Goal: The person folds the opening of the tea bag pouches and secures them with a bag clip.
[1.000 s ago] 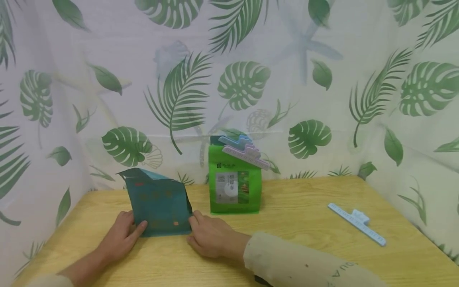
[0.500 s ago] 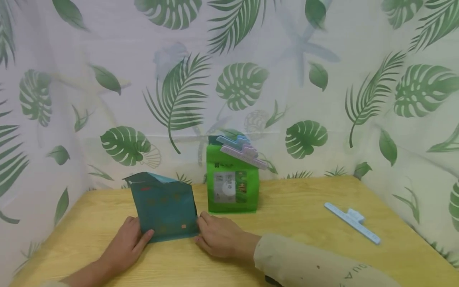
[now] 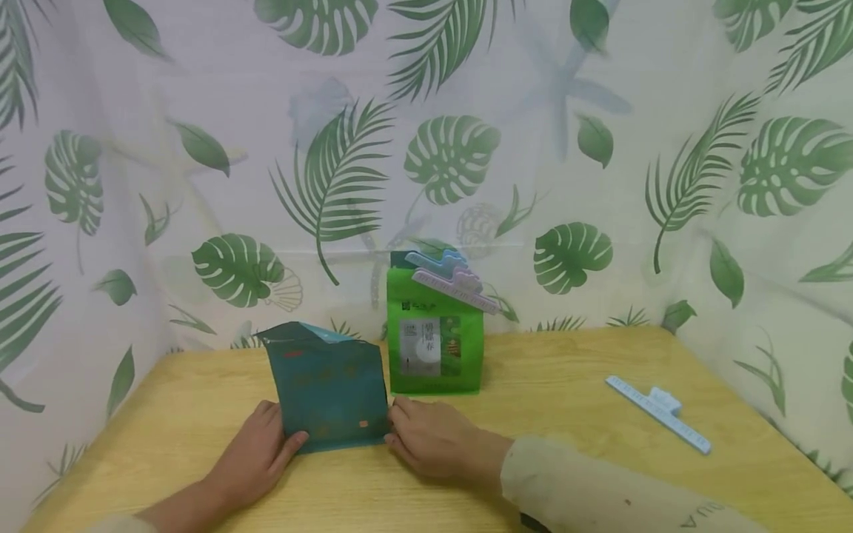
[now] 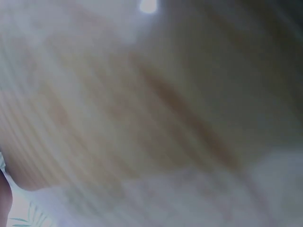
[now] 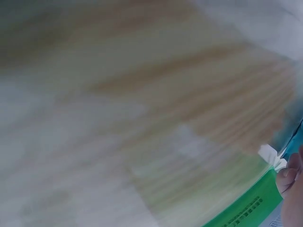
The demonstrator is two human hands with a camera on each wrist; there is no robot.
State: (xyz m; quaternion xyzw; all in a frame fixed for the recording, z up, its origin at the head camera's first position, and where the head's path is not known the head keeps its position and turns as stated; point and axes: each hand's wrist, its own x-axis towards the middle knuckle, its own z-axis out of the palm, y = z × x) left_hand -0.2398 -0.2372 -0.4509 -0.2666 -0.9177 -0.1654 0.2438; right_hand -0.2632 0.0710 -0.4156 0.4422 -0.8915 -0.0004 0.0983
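A dark teal pouch (image 3: pixel 329 389) stands upright on the table, its top edge gaping and showing a light blue inside. My left hand (image 3: pixel 256 455) grips its lower left corner, thumb over the front and fingers behind. At the lower right edge my right hand (image 3: pixel 436 440) pinches the side of the pouch. Just behind and to the right stands a bright green tea bag (image 3: pixel 436 355), with a blue clip (image 3: pixel 436 261) and a lilac clip (image 3: pixel 456 289) along its slanted top. In the right wrist view, fingertips (image 5: pixel 286 177) show at the right edge near the green bag.
A pale blue bag clip (image 3: pixel 660 411) lies on the right part of the wooden table (image 3: pixel 546 400). A white cloth with green leaves (image 3: pixel 453 159) hangs behind the table and along both sides. The left wrist view holds mostly blurred table surface (image 4: pixel 118 118).
Both hands have moved to the right with the teal pouch, bringing it close in front of the green bag. The green bag and the loose clip stay where they were.
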